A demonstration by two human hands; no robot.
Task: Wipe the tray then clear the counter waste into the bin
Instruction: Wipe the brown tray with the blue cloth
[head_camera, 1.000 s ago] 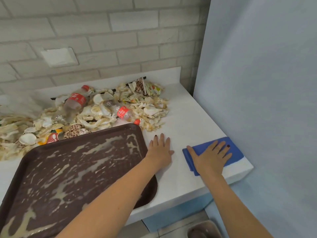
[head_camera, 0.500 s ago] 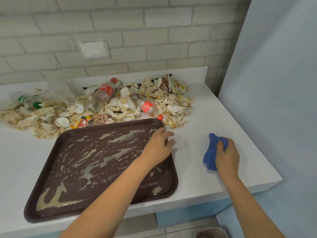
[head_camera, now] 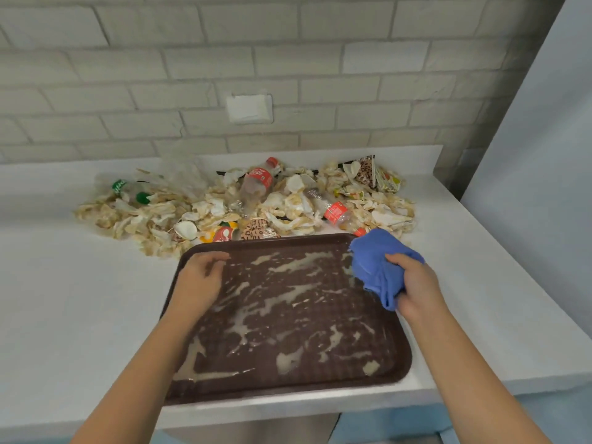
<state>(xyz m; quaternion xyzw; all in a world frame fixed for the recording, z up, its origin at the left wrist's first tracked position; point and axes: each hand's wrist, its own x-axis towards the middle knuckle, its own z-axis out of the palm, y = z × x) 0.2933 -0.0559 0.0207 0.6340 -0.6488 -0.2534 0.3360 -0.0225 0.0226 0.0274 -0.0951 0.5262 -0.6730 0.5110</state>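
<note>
Head view: the right hand [head_camera: 416, 283] grips a bunched blue cloth [head_camera: 374, 264] at the far right corner of the brown plastic tray [head_camera: 407, 357]. The tray lies lengthwise left to right on the white worktop [head_camera: 80, 299] and holds pale smears spreading left and nearer. The left hand [head_camera: 198, 280], fingers relaxed, rests on its far left corner.

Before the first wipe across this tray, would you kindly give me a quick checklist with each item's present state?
1. Cloth held: right hand grips the blue cloth. Ok.
2. Cloth placed: it is over the far right corner of the tray. Ok.
3. Tray steadied: left hand rests on its far left corner. Ok.
4. Tray fully supported: near edge sits at the front of the counter. Cannot tell.
5. Rim free: waste pile crowds the far rim. Not ok.
6. Disposal: no bin in view. Cannot tell.
</note>
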